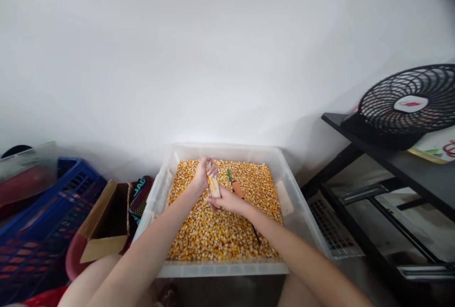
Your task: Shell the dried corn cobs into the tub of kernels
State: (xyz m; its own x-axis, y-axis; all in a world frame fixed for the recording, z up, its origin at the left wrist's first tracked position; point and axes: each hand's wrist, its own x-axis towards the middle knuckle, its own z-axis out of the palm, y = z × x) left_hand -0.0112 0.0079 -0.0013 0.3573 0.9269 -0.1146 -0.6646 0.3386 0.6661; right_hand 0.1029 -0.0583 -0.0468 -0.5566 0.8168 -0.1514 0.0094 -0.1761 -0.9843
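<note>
2 bare hands are working over a clear plastic bin (227, 269), which is standing against a white wall (227, 60). The left hand (203, 174) is curling its fingers around the upper end of a corn cob (214, 187), the end toward the bin's far edge. The right hand (228, 200) is gripping the lower end, its fingers closing around the cob and its thumb lying along the near side. The cob is tilting between them, above the middle of the bin and a little nearer the far edge than the near edge. Yellow kernels are lining its left side, while a pale, bare strip is showing on its right.

Loose kernels (199, 240) are covering the bin's floor, yellow and cream mixed. A tool with a green and orange handle (237, 188) is lying on them to the right of the cob; its dark shaft is passing under the right forearm and pointing toward the near right corner.

Beyond the bin's left edge, an open cardboard box (103, 248) is sitting beside a blue crate (39, 231). Beyond the right edge, a black fan (378, 103) is standing on a dark table (435, 176), near its left edge.
</note>
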